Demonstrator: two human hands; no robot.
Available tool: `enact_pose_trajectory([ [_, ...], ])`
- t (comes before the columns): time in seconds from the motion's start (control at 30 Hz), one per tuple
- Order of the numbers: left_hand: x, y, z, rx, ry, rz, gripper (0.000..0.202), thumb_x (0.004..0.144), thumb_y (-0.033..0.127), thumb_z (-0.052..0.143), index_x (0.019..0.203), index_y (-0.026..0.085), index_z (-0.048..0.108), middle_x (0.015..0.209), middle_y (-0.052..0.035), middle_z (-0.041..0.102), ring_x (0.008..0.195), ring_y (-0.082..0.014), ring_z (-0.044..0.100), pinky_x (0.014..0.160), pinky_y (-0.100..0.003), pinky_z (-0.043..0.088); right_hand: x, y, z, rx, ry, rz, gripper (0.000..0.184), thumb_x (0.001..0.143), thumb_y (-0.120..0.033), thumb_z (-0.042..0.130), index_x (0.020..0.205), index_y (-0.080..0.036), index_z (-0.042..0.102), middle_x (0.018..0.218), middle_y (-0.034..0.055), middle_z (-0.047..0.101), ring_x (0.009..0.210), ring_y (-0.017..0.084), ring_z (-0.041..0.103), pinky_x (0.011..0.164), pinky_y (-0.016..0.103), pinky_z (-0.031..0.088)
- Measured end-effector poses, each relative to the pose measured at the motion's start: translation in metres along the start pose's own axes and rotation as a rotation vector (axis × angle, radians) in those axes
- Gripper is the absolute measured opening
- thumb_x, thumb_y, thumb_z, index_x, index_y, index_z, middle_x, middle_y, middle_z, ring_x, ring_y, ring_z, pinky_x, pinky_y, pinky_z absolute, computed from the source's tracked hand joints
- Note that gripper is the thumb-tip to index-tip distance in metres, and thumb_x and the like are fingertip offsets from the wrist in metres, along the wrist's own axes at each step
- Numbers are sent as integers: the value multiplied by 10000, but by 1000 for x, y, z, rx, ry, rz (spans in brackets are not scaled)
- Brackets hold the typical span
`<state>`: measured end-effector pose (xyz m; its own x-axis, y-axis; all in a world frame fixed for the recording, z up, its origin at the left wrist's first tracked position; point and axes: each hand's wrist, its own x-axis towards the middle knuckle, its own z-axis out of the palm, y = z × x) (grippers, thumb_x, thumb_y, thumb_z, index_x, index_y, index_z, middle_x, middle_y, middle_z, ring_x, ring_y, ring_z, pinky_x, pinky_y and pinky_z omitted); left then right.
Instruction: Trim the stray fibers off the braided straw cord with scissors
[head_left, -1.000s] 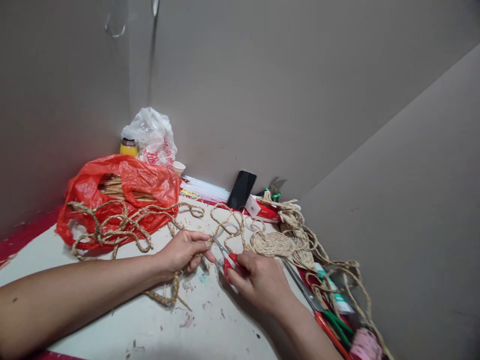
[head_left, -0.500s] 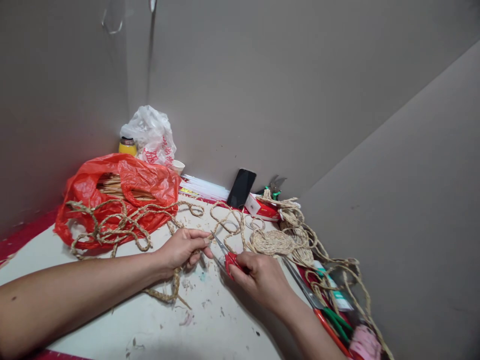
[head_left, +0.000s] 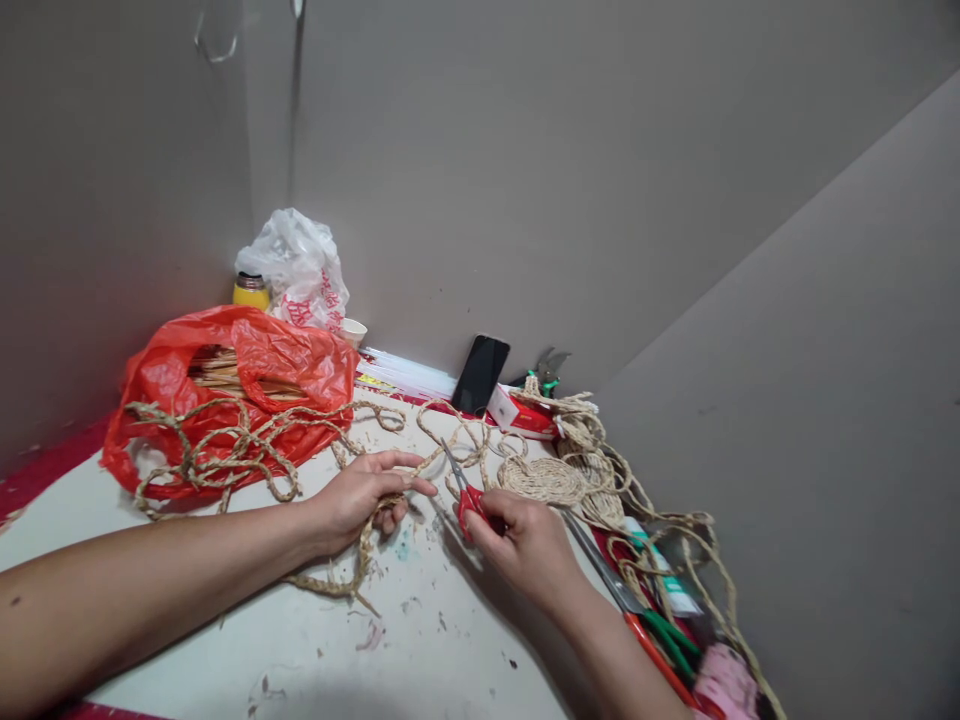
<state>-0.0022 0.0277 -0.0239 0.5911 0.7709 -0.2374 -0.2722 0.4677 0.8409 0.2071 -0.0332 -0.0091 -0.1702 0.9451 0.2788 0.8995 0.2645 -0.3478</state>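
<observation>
My left hand (head_left: 364,495) pinches a braided straw rope (head_left: 352,575) that loops down across the white table (head_left: 315,650) and runs on toward a tangle of the same rope. My right hand (head_left: 525,545) grips small red-handled scissors (head_left: 465,485), their blades pointing up and away, just right of the left fingertips. A flat coiled straw disc (head_left: 544,480) lies right beside the scissors.
A red plastic bag (head_left: 247,380) of straw stalks with loose braid on it sits at the left, a white bag (head_left: 296,265) and yellow jar (head_left: 250,290) behind. A black phone (head_left: 480,375) leans on the cardboard wall. Longer scissors (head_left: 637,620) and green-handled pliers lie at the right.
The scissors have lifted off the rope and turned more upright. My left hand has stretched its fingers along the braid, which shifted slightly.
</observation>
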Motion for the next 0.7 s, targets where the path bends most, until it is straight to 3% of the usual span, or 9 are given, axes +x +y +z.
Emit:
enact_pose_trajectory([
  [0.23, -2, -1, 4, 53, 1, 28, 282, 724, 257, 663, 909, 161, 473, 941, -108, 708, 419, -35, 467, 381, -166, 349, 4, 1, 1, 104, 5, -23, 297, 860, -310, 439, 583, -206, 439, 588, -15, 478, 568, 124, 447, 553, 239, 323],
  [0.43, -5, 0, 5, 69, -20, 63, 442, 709, 283, 694, 1091, 163, 507, 864, -56, 694, 422, -37, 453, 383, -163, 345, 1, -6, 7, 103, -12, 10, 302, 830, -288, 473, 542, -199, 475, 541, -15, 479, 524, 118, 418, 521, 241, 292],
  [0.53, -8, -2, 6, 118, -71, 67, 483, 734, 370, 697, 1146, 169, 545, 667, 20, 631, 403, -40, 424, 390, -159, 343, -4, -18, 13, 85, -61, 16, 263, 811, -273, 505, 559, -194, 513, 550, -15, 502, 515, 110, 408, 522, 243, 263],
  [0.63, -9, -5, 7, 208, -86, 67, 413, 753, 445, 671, 1012, 125, 634, 448, 78, 468, 363, -42, 376, 387, -156, 314, -7, -29, 14, 83, -97, 16, 250, 792, -270, 521, 555, -191, 516, 547, -20, 496, 504, 102, 376, 525, 249, 239],
  [0.7, -9, -7, 8, 239, -76, 75, 391, 749, 472, 664, 901, 113, 648, 422, 76, 450, 353, -43, 368, 380, -159, 298, -7, -32, 12, 102, -118, 20, 250, 780, -267, 529, 543, -190, 511, 535, -27, 479, 505, 101, 363, 522, 248, 237],
])
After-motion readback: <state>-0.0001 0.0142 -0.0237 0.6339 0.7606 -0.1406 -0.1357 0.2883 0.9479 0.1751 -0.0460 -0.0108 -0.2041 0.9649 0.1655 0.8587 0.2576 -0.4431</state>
